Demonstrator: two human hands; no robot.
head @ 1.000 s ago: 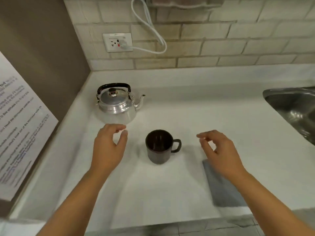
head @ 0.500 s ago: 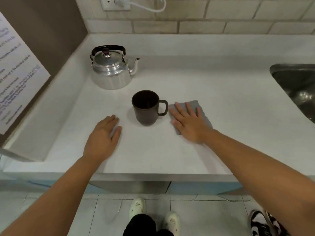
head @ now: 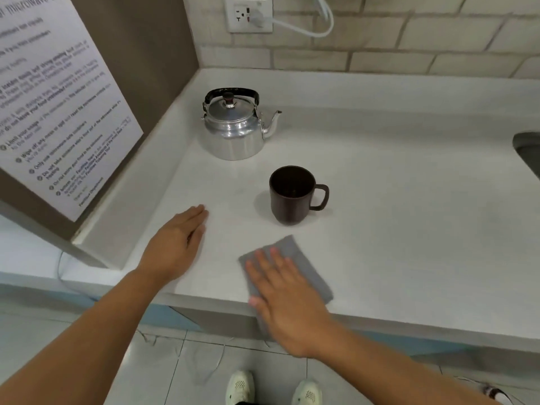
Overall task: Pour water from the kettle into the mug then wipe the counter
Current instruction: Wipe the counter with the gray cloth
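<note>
The right hand (head: 287, 299) lay flat with fingers spread on the grey cloth (head: 304, 267) near the worktop (head: 409, 214) front edge, pressing it to wipe. The left hand (head: 178, 244) rested open, holding nothing. The mug (head: 289, 197) and kettle (head: 233, 127) stood behind, apart.

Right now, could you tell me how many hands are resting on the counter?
2. The left hand lies flat on the bare counter, left of the mug. The right hand presses on the grey cloth at the front edge.
</note>
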